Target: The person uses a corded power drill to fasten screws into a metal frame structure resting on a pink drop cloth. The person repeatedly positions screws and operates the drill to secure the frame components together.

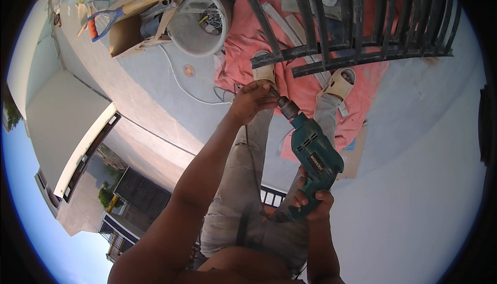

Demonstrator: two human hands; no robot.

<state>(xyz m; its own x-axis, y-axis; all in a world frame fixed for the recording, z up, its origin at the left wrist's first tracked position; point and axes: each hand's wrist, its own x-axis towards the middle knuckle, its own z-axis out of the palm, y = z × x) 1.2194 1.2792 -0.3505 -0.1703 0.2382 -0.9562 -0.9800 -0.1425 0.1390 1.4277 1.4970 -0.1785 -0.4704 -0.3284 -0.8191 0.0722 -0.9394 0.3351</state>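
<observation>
Teal-green, pistol-shaped plastic drill point(314, 148) in the air over the near edge of a crumpled red cloth point(365, 90); right hand point(319, 202) wrapped closed round its rear handle point(309, 193). Left hand point(251, 101) at the thin dark bit point(274, 92) ahead of the dark metal chuck point(288, 109), fingers bunched nearly together; cannot tell whether they pinch it. Likely hefty, rigid; handle gives surest hold, body a second support, narrow bit perhaps slippery.
</observation>
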